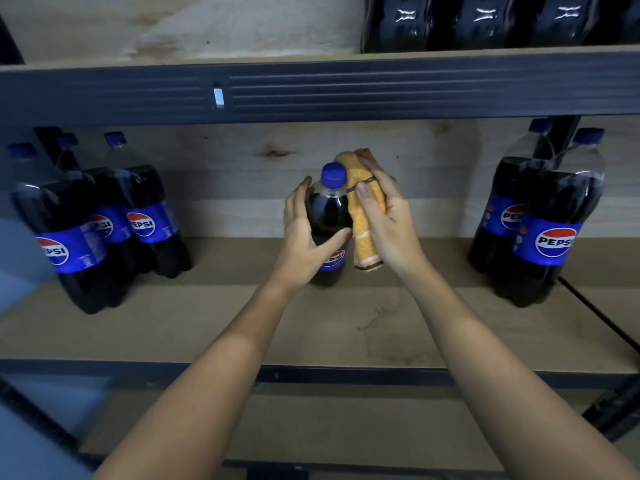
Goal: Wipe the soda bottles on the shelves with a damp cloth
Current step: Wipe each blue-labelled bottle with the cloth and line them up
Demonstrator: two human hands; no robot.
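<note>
Risk lies in the bottle tipping on the shelf if the right hand, clutching the cloth, seemingly damp, outpushes the left hand gripping it.

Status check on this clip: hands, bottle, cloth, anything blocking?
Left hand grips the centre bottle on the shelf. Right hand holds the orange cloth against its right side. Nothing in the way.

Wooden shelf with Pepsi bottles
</note>
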